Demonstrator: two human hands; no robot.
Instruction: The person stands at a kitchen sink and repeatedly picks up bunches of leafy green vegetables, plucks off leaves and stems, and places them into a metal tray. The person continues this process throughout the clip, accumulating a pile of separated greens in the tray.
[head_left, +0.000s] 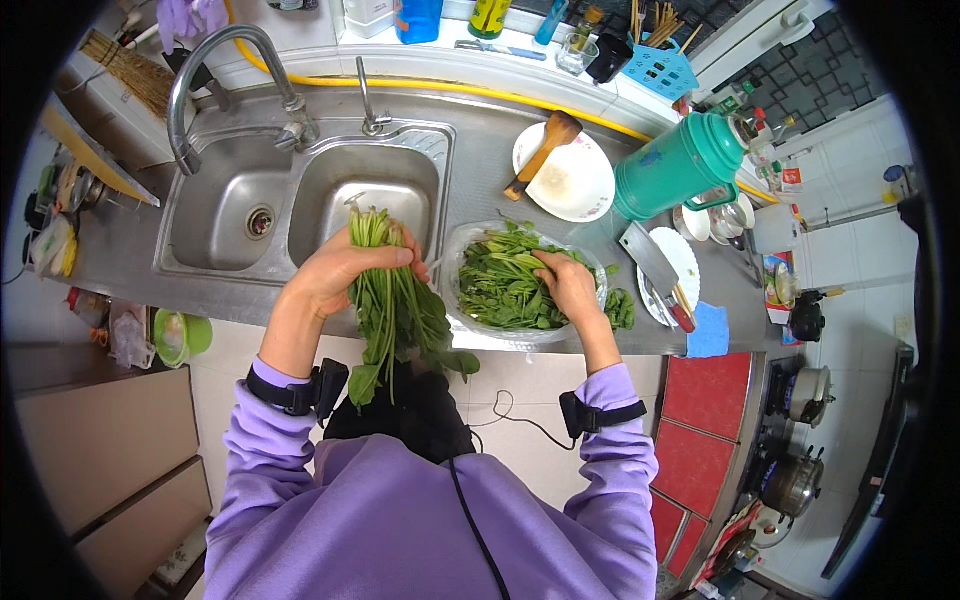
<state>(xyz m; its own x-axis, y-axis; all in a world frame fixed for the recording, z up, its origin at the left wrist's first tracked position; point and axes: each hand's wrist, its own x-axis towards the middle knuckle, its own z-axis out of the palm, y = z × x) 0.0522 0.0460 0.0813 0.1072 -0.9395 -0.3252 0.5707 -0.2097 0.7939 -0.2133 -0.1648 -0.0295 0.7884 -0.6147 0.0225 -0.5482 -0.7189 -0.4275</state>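
Observation:
My left hand (337, 270) is closed around a bunch of leafy greens with long stems (394, 300), stem ends up and leaves hanging past the counter's front edge. Right of it, a plastic bag (452, 281) lies spread open on the counter, heaped with more greens (499, 289). My right hand (568, 283) rests on the right part of this heap, its fingertips among the stems; whether it grips any is unclear. A few leaves stick out past the bag's right side.
Left stands a steel double sink (225, 217) with a faucet (247, 34). Behind the bag are a white plate (581, 184) with a wooden spatula (544, 154) and a green thermos (675, 165). A cleaver (649, 259) lies across a scalloped plate (679, 251) beside a blue cloth (707, 330).

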